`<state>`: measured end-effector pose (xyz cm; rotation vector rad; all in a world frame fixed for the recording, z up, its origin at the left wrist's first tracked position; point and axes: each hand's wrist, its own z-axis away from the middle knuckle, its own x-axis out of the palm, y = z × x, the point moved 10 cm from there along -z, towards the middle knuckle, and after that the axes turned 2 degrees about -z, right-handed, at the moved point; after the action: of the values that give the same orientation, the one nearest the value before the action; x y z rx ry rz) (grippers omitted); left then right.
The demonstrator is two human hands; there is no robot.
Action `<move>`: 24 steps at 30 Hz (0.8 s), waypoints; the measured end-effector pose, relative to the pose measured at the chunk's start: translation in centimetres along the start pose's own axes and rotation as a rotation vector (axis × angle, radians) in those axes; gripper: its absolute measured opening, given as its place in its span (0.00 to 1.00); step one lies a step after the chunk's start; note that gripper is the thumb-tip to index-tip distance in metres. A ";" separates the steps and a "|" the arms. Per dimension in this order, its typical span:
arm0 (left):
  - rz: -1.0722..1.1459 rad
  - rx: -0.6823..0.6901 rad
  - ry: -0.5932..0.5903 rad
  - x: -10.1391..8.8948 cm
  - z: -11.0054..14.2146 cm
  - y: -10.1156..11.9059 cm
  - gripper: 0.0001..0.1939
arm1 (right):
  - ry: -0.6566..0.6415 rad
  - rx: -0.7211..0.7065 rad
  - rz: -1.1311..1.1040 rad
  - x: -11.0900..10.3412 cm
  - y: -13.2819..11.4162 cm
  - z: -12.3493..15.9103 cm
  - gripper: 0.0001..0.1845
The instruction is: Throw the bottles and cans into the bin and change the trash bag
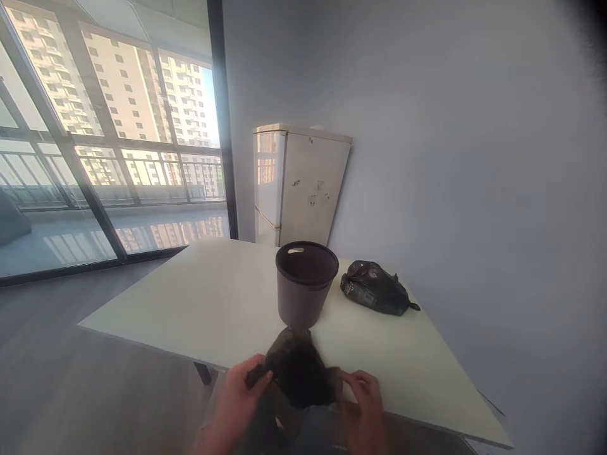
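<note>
A thin black plastic bag (303,373) is stretched between my two hands at the table's near edge, somewhat blurred. My left hand (241,385) pinches its left side between thumb and fingers. On the other side, my right hand (363,401) grips the bag's right edge, with its fingertips smeared a little. Just beyond the bag stands a dark purple trash can (303,297), upright, with a black rim and a handle slot. No liner shows over its rim; its bottom inside is hidden.
A filled, tied black garbage bag (377,289) lies right of the can near the wall. Everything rests on a pale table (208,297). Behind it stands a white refrigerator (310,189). Glass sliding doors (118,139) are at the left.
</note>
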<state>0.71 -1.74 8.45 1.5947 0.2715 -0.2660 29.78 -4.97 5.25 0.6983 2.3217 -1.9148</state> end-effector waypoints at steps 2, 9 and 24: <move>0.032 -0.029 -0.060 1.8 0.3 0.2 0.09 | 0.023 -0.026 -0.075 1.1 -1.0 0.8 0.26; -0.002 -0.071 -0.294 7.6 1.8 0.5 0.15 | -0.422 0.206 -0.493 9.5 -1.1 3.8 0.38; 0.447 0.274 -0.439 5.7 2.3 6.2 0.28 | -0.230 0.132 -0.797 6.6 0.6 2.1 0.33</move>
<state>8.18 -4.23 12.28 1.7677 -0.4749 -0.3044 23.60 -4.81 2.17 -0.5270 2.5384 -2.2542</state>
